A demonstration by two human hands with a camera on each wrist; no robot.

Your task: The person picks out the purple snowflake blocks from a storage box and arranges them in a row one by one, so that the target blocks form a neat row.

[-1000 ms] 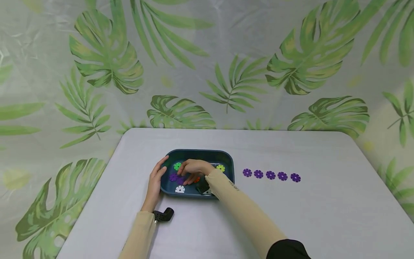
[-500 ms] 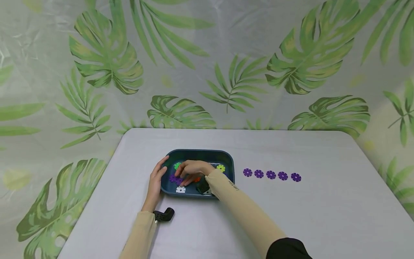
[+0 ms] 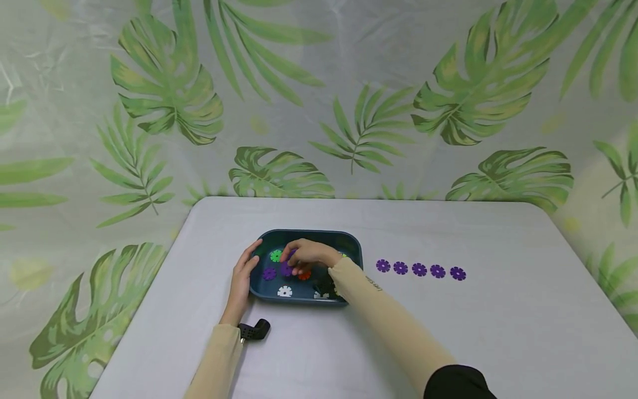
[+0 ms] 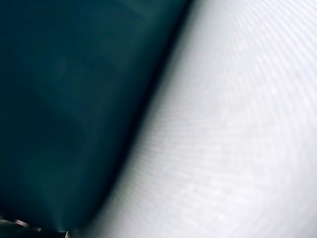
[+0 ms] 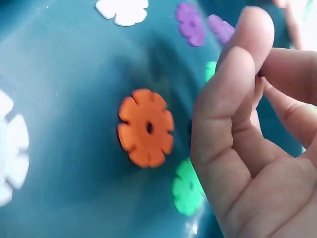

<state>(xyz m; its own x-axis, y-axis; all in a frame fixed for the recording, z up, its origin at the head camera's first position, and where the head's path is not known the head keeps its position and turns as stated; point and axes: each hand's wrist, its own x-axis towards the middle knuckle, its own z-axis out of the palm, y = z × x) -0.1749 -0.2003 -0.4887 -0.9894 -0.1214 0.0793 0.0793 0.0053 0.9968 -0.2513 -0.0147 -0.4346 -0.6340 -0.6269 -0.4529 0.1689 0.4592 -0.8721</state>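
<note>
My left hand [image 3: 240, 280] holds the left end of a dark blue-green tray [image 3: 309, 301], its thumb over the rim. Inside the tray, my right hand [image 3: 314, 253] pinches a purple flower-shaped disc [image 3: 292, 254] between thumb and fingers; in the right wrist view the fingers [image 5: 223, 99] mostly hide what they pinch. Two more purple discs, one near the hand [image 3: 286, 270] and a purple disc farther left [image 3: 269, 274], lie on the tray floor. Around them are a green disc [image 3: 276, 255], an orange disc [image 5: 146, 128] and a white disc [image 3: 284, 291].
Right of the tray, several purple discs [image 3: 419, 269] form a row on the white table [image 3: 498, 321]. More discs, including another white disc [image 5: 10, 148], lie in the tray partly under the right wrist. A leaf-print cloth [image 3: 279, 111] hangs behind the table.
My right hand has lifted slightly and moved right, now with a purple disc in its fingers. The purple discs left in the tray have spread apart. The left hand stays on the tray.
</note>
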